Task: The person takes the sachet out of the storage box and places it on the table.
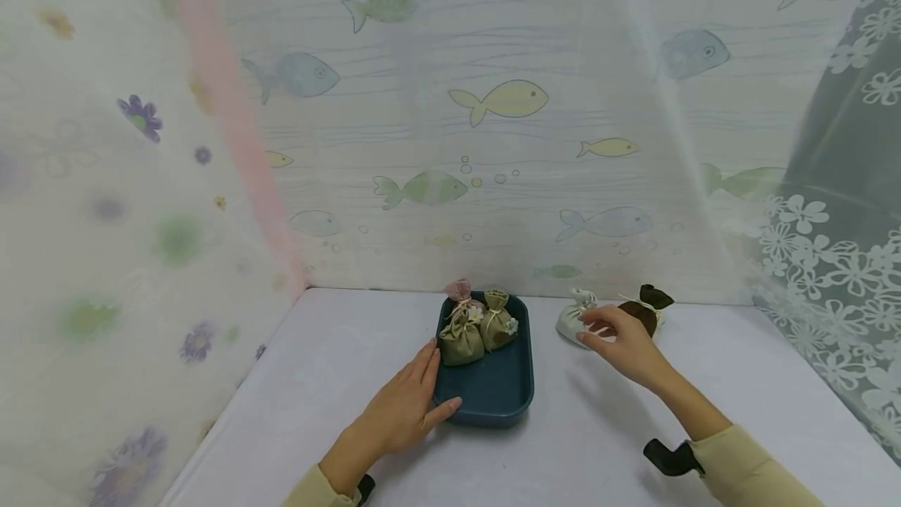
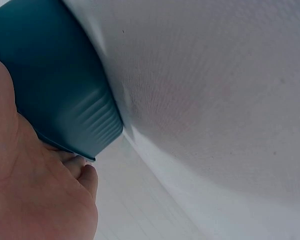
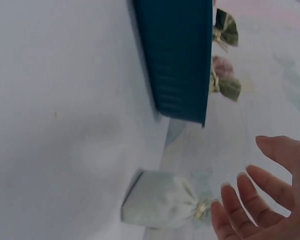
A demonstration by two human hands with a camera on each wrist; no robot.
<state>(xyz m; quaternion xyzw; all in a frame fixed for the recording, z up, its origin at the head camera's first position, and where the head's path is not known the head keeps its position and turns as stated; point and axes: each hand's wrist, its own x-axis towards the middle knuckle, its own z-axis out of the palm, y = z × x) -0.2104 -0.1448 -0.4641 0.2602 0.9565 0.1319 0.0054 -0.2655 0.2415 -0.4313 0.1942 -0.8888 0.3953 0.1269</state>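
Separating tray [image 1: 493, 390] from brown pouch [image 1: 644, 311]: white pouch [image 1: 571, 325]; fish-print curtain [image 1: 521, 202] behind.

head: right hand [image 1: 622, 344] hides part of brown pouch [image 1: 648, 314] from me; pink pouch [image 1: 459, 290] partly behind front green pouch [image 1: 462, 344]; left wrist: tray [image 2: 50, 65] cut off; right wrist: pale pouch [image 3: 157, 199] blurred

tray [image 1: 486, 399]: just 1
bags [image 1: 462, 344] in it: 3, toward the far edge
bags on the desk [image 1: 338, 366]: 2, so 5 total
hands [image 1: 400, 411]: 2
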